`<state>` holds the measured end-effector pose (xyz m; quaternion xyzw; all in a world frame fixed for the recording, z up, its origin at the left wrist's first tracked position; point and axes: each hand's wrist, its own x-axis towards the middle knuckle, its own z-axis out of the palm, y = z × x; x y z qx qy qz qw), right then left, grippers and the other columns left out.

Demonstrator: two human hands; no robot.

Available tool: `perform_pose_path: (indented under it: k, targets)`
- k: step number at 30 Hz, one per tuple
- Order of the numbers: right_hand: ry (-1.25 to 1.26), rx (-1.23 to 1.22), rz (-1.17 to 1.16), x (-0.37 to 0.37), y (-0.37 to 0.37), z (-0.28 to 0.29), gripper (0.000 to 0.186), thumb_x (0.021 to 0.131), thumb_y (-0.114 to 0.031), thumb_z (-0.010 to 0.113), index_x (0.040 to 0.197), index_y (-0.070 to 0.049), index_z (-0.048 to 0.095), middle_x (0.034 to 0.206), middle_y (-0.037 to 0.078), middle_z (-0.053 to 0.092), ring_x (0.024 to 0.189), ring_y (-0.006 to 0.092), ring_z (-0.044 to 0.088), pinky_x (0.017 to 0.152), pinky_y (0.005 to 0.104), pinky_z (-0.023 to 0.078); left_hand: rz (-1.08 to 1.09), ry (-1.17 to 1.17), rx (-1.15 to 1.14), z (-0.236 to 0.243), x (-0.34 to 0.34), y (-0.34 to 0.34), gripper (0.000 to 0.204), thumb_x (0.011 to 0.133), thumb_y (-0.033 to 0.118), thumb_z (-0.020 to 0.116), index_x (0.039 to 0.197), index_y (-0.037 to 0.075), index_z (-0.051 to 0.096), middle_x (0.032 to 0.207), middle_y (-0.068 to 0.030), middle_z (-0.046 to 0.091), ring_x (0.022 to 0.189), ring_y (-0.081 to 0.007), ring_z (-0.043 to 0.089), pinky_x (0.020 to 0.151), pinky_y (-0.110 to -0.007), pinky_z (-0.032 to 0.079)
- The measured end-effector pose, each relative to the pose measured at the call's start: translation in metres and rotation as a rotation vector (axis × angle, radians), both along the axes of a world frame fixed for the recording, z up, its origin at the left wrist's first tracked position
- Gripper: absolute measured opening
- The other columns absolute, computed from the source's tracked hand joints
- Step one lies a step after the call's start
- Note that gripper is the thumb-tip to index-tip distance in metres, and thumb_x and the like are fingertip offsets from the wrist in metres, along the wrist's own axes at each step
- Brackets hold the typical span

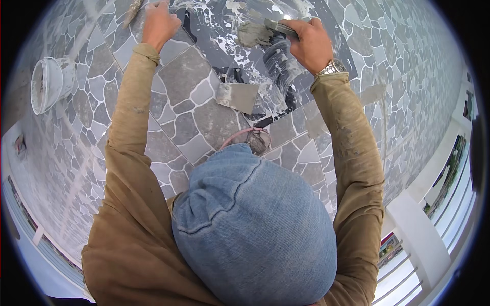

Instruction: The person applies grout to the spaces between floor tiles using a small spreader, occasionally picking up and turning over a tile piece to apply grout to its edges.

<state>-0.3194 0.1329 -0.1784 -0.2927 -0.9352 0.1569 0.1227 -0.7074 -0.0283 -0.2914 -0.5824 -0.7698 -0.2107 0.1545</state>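
Observation:
My right hand (pixel 309 43) grips the handle of a trowel (pixel 258 33) loaded with a lump of wet grey mortar, held over a dark, mortar-smeared patch of floor (pixel 224 30). My left hand (pixel 159 24) rests flat on the edge of a grey stone-pattern tile (pixel 189 86) beside that patch, holding nothing. A second flat trowel blade (pixel 237 97) lies on the tiles just below the patch. A blue denim hat (pixel 250 224) fills the lower middle and hides what lies under it.
A white bucket (pixel 48 84) stands on the tiled floor at the left. A small round container with a pink rim (pixel 255 137) sits just beyond the hat. A white railing and post (pixel 423 239) run along the right edge.

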Motion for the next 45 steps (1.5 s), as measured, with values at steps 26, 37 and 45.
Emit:
perform_pose_path:
  k: [26,37,45]
  targets:
    - [-0.283,0.192,0.210,0.014,0.008,-0.010,0.038,0.078,-0.008,0.064,0.110,-0.023,0.077,0.104,-0.004,0.074,0.106,0.0239,0.057,0.090,0.0386,0.044,-0.109,-1.006,-0.636,0.082,0.230,-0.082,0.063,0.082,0.021,0.081,0.138,0.007,0.056,0.110,-0.0138,0.064,0.096,-0.0268,0.066,0.080,-0.039,0.053]
    - [0.382,-0.912,-0.255,0.077,0.030,0.044,0.038,0.087,0.003,0.071,0.123,-0.007,0.071,0.108,0.005,0.074,0.096,0.0130,0.068,0.088,0.0276,0.053,0.011,-2.416,0.018,0.089,0.239,-0.008,0.039,0.103,0.015,0.056,0.138,0.002,0.048,0.126,-0.0100,0.062,0.113,-0.0200,0.064,0.091,-0.037,0.059]
    - [0.573,-0.378,-0.084,0.070,-0.026,0.047,0.046,0.080,0.010,0.068,0.117,-0.017,0.075,0.116,0.003,0.074,0.113,0.0196,0.060,0.100,0.0298,0.046,-0.179,-2.572,-0.002,0.100,0.243,0.029,0.035,0.103,0.010,0.052,0.136,-0.001,0.047,0.129,-0.0136,0.059,0.111,-0.0229,0.063,0.091,-0.040,0.058]
